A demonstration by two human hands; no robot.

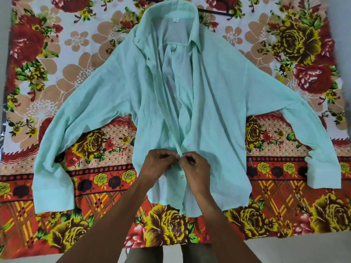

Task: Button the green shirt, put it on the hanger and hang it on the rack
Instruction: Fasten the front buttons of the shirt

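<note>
The green shirt point(218, 111) lies front-up on the floral bedsheet point(79, 59), sleeves spread; a dark hanger point(214, 12) shows just beyond its collar. Buttoning is in hand: left hand point(158, 163) and right hand point(195, 164) each have their grip pinched on the placket low on the shirt; a fastened button point(182, 176) sits just below. Next, judged: work upward toward the collar.

The shirt point(218, 114) is thin, matt, creased cloth, sheer at centre frame. The sheet point(57, 59) beneath is matt printed fabric. A glossy button point(182, 176) shows.
</note>
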